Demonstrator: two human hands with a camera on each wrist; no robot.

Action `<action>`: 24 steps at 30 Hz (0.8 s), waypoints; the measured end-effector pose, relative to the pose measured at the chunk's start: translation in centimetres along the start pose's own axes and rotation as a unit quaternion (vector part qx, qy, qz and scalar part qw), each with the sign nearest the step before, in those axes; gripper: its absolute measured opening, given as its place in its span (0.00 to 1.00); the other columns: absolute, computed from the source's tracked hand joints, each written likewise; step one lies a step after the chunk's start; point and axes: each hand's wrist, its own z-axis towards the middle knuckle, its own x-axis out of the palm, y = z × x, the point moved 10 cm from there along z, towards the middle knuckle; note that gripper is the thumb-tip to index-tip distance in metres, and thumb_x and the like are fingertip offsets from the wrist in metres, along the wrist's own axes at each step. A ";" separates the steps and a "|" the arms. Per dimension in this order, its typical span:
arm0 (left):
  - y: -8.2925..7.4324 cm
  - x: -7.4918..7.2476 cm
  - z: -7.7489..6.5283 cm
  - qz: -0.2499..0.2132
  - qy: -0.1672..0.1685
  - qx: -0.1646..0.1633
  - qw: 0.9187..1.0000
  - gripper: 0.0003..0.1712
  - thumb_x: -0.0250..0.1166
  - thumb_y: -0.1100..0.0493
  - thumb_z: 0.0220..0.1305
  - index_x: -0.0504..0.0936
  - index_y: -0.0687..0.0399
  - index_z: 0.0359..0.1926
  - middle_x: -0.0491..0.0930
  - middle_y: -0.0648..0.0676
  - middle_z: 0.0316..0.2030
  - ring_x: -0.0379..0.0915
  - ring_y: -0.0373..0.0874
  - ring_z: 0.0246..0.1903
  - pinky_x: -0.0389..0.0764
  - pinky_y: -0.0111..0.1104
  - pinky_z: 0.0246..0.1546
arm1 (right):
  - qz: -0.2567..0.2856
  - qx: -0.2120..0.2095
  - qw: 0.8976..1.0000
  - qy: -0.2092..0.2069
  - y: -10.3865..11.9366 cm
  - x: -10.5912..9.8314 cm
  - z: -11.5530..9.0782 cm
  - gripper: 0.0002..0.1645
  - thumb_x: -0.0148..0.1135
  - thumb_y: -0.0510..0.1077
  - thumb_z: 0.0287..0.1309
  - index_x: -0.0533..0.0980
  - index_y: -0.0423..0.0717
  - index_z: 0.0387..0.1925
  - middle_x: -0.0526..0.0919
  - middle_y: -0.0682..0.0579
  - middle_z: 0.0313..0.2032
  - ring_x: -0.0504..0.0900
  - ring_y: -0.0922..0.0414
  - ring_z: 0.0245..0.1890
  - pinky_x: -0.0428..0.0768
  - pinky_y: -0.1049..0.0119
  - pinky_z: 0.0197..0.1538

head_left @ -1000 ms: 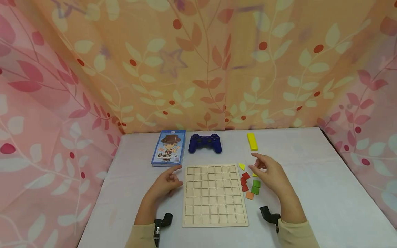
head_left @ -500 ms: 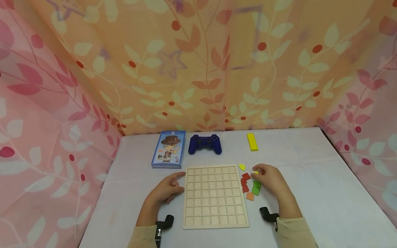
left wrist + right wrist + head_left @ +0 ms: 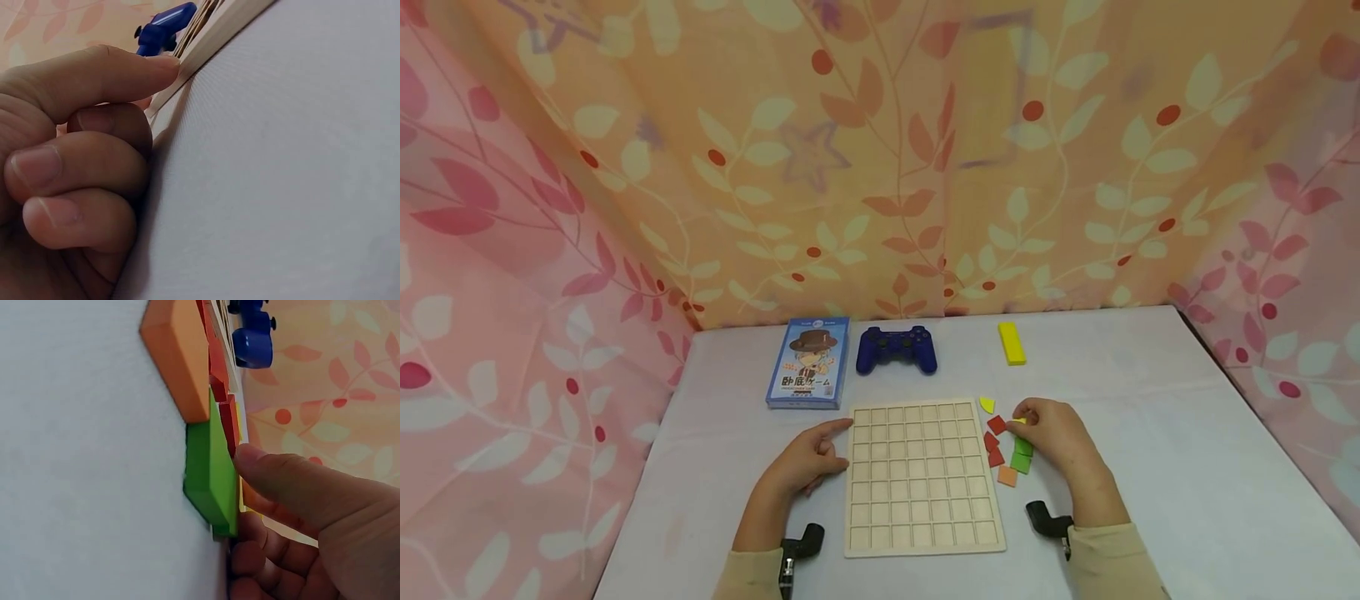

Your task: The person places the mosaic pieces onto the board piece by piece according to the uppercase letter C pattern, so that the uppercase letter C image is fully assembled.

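A pale wooden grid board (image 3: 921, 482) lies flat in the middle of the table. My left hand (image 3: 808, 457) is at its left side, index finger and thumb reaching to the edge; in the left wrist view the thumb (image 3: 125, 75) meets the board's rim while other fingers stay curled. To the right of the board, my right hand (image 3: 1054, 429) pinches a small yellow tile (image 3: 1019, 420), mostly covered by the fingers. Close by lie red tiles (image 3: 996, 425), green tiles (image 3: 1021, 462), an orange tile (image 3: 1007, 476) and another yellow tile (image 3: 987, 405) with a rounded edge.
Behind the board stand a blue game box (image 3: 808, 362), a dark blue game controller (image 3: 897, 350) and a long yellow block (image 3: 1011, 343). A patterned curtain (image 3: 880, 167) closes off the table's back and sides.
My right hand has come down and toward me onto the yellow tile, its fingers closing on it. My left hand has moved slightly right, index finger and thumb reaching the board's edge.
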 end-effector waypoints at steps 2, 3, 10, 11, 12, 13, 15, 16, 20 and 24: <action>0.2 -0.1 0.1 0.001 -0.001 -0.001 1.000 0.43 0.72 0.68 0.60 0.68 0.55 0.75 0.67 0.47 0.15 0.57 0.37 0.07 0.63 0.29 0.08 | 0.002 0.002 1.000 0.007 0.0 0.1 -0.1 0.11 0.73 0.47 0.59 0.83 0.45 0.39 0.74 0.52 0.24 0.72 0.54 0.27 0.69 0.61 0.32; 0.3 -0.1 0.1 0.001 -0.002 -0.001 1.000 0.43 0.72 0.68 0.60 0.68 0.54 0.75 0.67 0.47 0.15 0.57 0.37 0.07 0.62 0.29 0.08 | 0.003 0.005 1.000 0.011 0.0 0.2 -0.1 0.11 0.73 0.46 0.59 0.83 0.45 0.40 0.74 0.52 0.24 0.72 0.54 0.27 0.69 0.60 0.32; 0.5 -0.1 0.2 0.002 0.000 0.003 1.000 0.42 0.72 0.68 0.60 0.69 0.53 0.75 0.68 0.47 0.15 0.57 0.38 0.07 0.62 0.29 0.08 | 0.006 0.007 1.000 0.027 0.2 0.5 -0.3 0.12 0.70 0.41 0.59 0.83 0.45 0.44 0.73 0.51 0.26 0.71 0.53 0.28 0.68 0.60 0.32; 0.5 -0.1 0.1 0.001 -0.001 0.003 1.000 0.42 0.73 0.68 0.60 0.69 0.53 0.75 0.68 0.47 0.15 0.57 0.38 0.07 0.62 0.29 0.08 | 0.004 0.005 1.000 0.027 0.2 0.5 -0.3 0.12 0.71 0.41 0.59 0.83 0.45 0.44 0.73 0.51 0.26 0.71 0.53 0.28 0.68 0.60 0.32; 0.5 -0.1 0.1 0.000 -0.003 0.002 1.000 0.42 0.73 0.68 0.60 0.69 0.53 0.75 0.68 0.47 0.15 0.57 0.38 0.07 0.62 0.29 0.08 | 0.003 0.003 1.000 0.026 0.3 0.5 -0.3 0.11 0.71 0.41 0.58 0.83 0.46 0.44 0.73 0.51 0.25 0.71 0.53 0.27 0.68 0.60 0.32; 0.5 -0.1 0.1 0.000 -0.004 0.002 1.000 0.42 0.73 0.68 0.60 0.69 0.53 0.75 0.68 0.47 0.15 0.57 0.38 0.07 0.62 0.29 0.08 | 0.000 0.001 1.000 0.025 0.3 0.5 -0.3 0.11 0.70 0.42 0.58 0.83 0.46 0.44 0.73 0.52 0.25 0.71 0.54 0.27 0.68 0.60 0.32; 0.5 -0.1 0.0 -0.002 -0.006 -0.001 1.000 0.42 0.73 0.68 0.59 0.69 0.53 0.74 0.68 0.47 0.15 0.57 0.38 0.07 0.62 0.29 0.08 | -0.002 -0.007 1.000 0.022 0.4 0.4 -0.3 0.11 0.70 0.42 0.59 0.83 0.46 0.44 0.73 0.52 0.25 0.71 0.54 0.26 0.68 0.60 0.31; 0.5 -0.1 0.0 -0.003 -0.006 -0.002 1.000 0.43 0.73 0.68 0.59 0.69 0.53 0.74 0.68 0.47 0.15 0.57 0.38 0.07 0.62 0.29 0.08 | -0.002 -0.010 1.000 0.019 0.4 0.4 -0.3 0.11 0.70 0.43 0.59 0.82 0.46 0.44 0.73 0.52 0.24 0.71 0.54 0.26 0.68 0.60 0.31; 0.4 -0.1 0.1 -0.003 -0.005 -0.001 1.000 0.43 0.73 0.68 0.59 0.69 0.53 0.75 0.68 0.47 0.15 0.57 0.38 0.07 0.62 0.29 0.08 | 0.002 -0.015 1.000 0.005 0.2 -0.3 -0.4 0.11 0.66 0.43 0.59 0.79 0.46 0.43 0.71 0.53 0.23 0.70 0.54 0.25 0.67 0.60 0.31; 0.2 -0.1 0.1 0.000 -0.004 0.001 1.000 0.42 0.73 0.68 0.60 0.69 0.53 0.74 0.69 0.48 0.15 0.57 0.38 0.07 0.62 0.29 0.08 | 0.015 -0.010 1.000 -0.003 -0.2 -0.7 -0.4 0.12 0.63 0.42 0.55 0.75 0.46 0.42 0.72 0.53 0.23 0.71 0.54 0.26 0.68 0.60 0.32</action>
